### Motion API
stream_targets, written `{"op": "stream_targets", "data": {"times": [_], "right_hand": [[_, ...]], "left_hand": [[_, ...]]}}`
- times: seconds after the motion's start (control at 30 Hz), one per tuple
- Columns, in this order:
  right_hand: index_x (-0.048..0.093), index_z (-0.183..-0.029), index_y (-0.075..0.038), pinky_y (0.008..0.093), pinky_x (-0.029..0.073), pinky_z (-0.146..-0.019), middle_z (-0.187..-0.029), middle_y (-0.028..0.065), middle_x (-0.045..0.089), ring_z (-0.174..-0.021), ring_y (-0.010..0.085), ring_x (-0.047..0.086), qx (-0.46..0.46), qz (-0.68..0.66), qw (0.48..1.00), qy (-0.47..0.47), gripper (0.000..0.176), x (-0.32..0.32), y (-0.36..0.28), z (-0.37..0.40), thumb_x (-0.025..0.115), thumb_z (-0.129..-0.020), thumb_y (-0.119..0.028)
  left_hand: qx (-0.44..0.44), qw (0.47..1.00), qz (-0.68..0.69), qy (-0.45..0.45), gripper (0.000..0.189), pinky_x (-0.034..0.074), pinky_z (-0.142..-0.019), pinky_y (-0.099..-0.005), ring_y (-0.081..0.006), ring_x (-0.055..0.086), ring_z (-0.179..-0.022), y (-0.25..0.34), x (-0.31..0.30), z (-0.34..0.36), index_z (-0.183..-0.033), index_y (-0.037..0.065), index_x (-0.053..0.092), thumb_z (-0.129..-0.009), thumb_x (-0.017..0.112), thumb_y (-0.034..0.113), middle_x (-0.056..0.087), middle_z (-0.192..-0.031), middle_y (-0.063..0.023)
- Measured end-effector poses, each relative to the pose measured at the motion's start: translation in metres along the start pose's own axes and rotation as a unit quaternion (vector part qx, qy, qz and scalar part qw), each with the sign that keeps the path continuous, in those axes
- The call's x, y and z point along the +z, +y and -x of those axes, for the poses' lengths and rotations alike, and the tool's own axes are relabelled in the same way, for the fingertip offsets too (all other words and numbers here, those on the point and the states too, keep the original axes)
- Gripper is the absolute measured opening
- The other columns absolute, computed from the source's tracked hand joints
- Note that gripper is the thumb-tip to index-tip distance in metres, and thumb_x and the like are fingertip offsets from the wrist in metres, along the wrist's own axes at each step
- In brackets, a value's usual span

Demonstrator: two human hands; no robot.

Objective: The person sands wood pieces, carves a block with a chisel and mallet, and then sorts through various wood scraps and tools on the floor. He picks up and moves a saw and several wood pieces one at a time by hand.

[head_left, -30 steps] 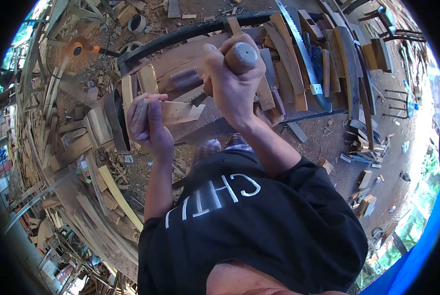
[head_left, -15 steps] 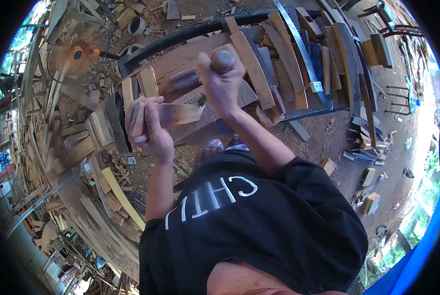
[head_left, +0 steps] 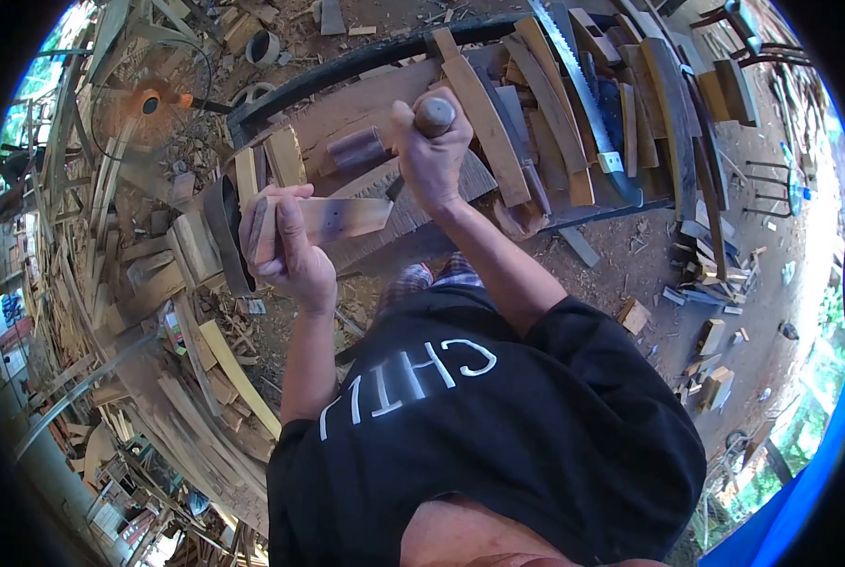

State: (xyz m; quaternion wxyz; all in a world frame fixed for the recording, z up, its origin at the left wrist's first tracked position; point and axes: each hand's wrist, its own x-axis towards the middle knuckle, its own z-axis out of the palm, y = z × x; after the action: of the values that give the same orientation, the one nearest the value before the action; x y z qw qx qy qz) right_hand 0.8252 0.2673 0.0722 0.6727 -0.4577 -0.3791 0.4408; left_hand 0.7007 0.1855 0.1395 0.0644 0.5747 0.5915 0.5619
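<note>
My left hand [head_left: 292, 248] is closed round one end of a short wooden piece [head_left: 347, 217], its thumb lying along the top. This piece has a slanted far end and a few dark spots, and it is held over the bench. My right hand [head_left: 434, 165] is wrapped round a tool with a round wooden handle [head_left: 435, 115], the butt of it facing up. A dark bit of the tool shows below the fist, close to the slanted end of the wood. The rest of the tool is hidden by the hand, so its exact kind cannot be made out.
A handsaw [head_left: 573, 80] lies among several wooden strips [head_left: 484, 128] on the bench's right half. A dark reddish block [head_left: 356, 148] rests behind the held wood. An orange fan-like object [head_left: 150, 102] stands at the far left. Wood scraps [head_left: 715, 340] litter the ground.
My right hand has shifted slightly to the right, and the tool's dark end has moved a little away from the wood's slanted end. The left hand stays nearly still.
</note>
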Motion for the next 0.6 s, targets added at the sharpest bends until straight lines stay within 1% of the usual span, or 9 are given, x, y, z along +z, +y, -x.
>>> {"op": "stream_targets", "data": {"times": [0.07, 0.17, 0.27, 0.3, 0.33, 0.43, 0.5, 0.57, 0.6], "right_hand": [[0.048, -0.076, -0.007, 0.0208, 0.041, -0.044, -0.062, -0.0019, 0.051, -0.052, 0.0038, 0.052, 0.010, -0.058, 0.998, -0.020, 0.019, 0.000, -0.019, -0.001, 0.064, -0.085, -0.004], [0.048, -0.077, -0.007, 0.0208, 0.041, -0.044, -0.061, -0.0017, 0.052, -0.051, 0.0043, 0.053, -0.012, -0.008, 1.000, -0.025, 0.019, -0.002, -0.003, 0.007, 0.064, -0.086, -0.004], [0.049, -0.078, -0.007, 0.0207, 0.042, -0.044, -0.062, -0.0015, 0.052, -0.052, 0.0048, 0.055, -0.012, -0.012, 1.000, -0.010, 0.018, -0.007, 0.012, 0.001, 0.065, -0.087, -0.005], [0.049, -0.077, -0.007, 0.0209, 0.042, -0.044, -0.062, -0.0020, 0.052, -0.052, 0.0043, 0.053, 0.018, -0.021, 1.000, -0.012, 0.019, -0.008, 0.000, 0.002, 0.065, -0.086, -0.005], [0.049, -0.077, -0.007, 0.0209, 0.042, -0.044, -0.062, -0.0020, 0.052, -0.052, 0.0043, 0.053, 0.021, -0.020, 1.000, -0.012, 0.019, -0.009, -0.004, 0.005, 0.065, -0.086, -0.005], [0.049, -0.076, -0.006, 0.0211, 0.042, -0.044, -0.063, -0.0021, 0.052, -0.051, 0.0043, 0.052, -0.020, -0.013, 0.999, -0.023, 0.019, -0.008, -0.001, 0.006, 0.065, -0.086, -0.004], [0.049, -0.077, -0.006, 0.0220, 0.042, -0.043, -0.063, -0.0015, 0.052, -0.049, 0.0050, 0.052, -0.040, 0.041, 0.998, -0.009, 0.018, -0.007, 0.012, 0.002, 0.065, -0.086, -0.004], [0.049, -0.078, -0.006, 0.0223, 0.043, -0.043, -0.063, -0.0013, 0.052, -0.050, 0.0054, 0.052, -0.040, 0.012, 0.999, -0.022, 0.018, -0.005, 0.008, 0.000, 0.065, -0.086, -0.003], [0.048, -0.079, -0.006, 0.0226, 0.043, -0.043, -0.062, -0.0010, 0.052, -0.050, 0.0057, 0.053, -0.039, -0.014, 0.999, -0.033, 0.018, -0.002, -0.004, -0.003, 0.064, -0.086, -0.003]], "left_hand": [[0.017, 1.000, -0.015, 0.002, 0.026, 0.045, -0.084, -0.0338, -0.0179, 0.058, -0.077, 0.001, 0.002, -0.001, -0.079, -0.003, 0.065, -0.096, 0.052, 0.012, 0.065, -0.080, -0.0083], [0.035, 0.999, -0.035, 0.002, 0.027, 0.045, -0.085, -0.0348, -0.0185, 0.057, -0.076, 0.005, 0.003, -0.002, -0.078, -0.003, 0.065, -0.096, 0.052, 0.013, 0.065, -0.079, -0.0082], [-0.013, 1.000, -0.020, 0.006, 0.029, 0.045, -0.087, -0.0366, -0.0188, 0.057, -0.076, 0.004, 0.001, 0.000, -0.077, -0.003, 0.064, -0.097, 0.051, 0.014, 0.066, -0.078, -0.0078], [0.011, 0.999, -0.036, 0.007, 0.029, 0.045, -0.087, -0.0367, -0.0189, 0.058, -0.076, 0.004, 0.002, -0.002, -0.077, -0.003, 0.064, -0.097, 0.051, 0.014, 0.066, -0.077, -0.0076], [0.033, 0.998, -0.053, 0.008, 0.030, 0.045, -0.087, -0.0367, -0.0190, 0.058, -0.075, 0.004, 0.003, -0.002, -0.076, -0.003, 0.064, -0.097, 0.051, 0.014, 0.066, -0.077, -0.0075], [0.025, 0.999, -0.030, 0.014, 0.029, 0.045, -0.086, -0.0363, -0.0190, 0.057, -0.075, 0.004, 0.004, -0.001, -0.076, -0.002, 0.064, -0.097, 0.051, 0.013, 0.066, -0.077, -0.0074], [0.015, 1.000, -0.023, 0.008, 0.029, 0.045, -0.087, -0.0365, -0.0190, 0.058, -0.075, 0.007, 0.003, -0.002, -0.076, -0.002, 0.064, -0.096, 0.051, 0.013, 0.066, -0.077, -0.0075], [0.000, 1.000, -0.022, 0.002, 0.028, 0.044, -0.087, -0.0367, -0.0189, 0.058, -0.076, 0.007, 0.000, -0.002, -0.076, -0.002, 0.064, -0.096, 0.052, 0.013, 0.066, -0.077, -0.0077], [0.014, 0.999, -0.031, 0.004, 0.028, 0.044, -0.088, -0.0369, -0.0191, 0.058, -0.076, 0.006, 0.001, -0.003, -0.076, -0.002, 0.064, -0.096, 0.052, 0.014, 0.066, -0.077, -0.0079]]}}
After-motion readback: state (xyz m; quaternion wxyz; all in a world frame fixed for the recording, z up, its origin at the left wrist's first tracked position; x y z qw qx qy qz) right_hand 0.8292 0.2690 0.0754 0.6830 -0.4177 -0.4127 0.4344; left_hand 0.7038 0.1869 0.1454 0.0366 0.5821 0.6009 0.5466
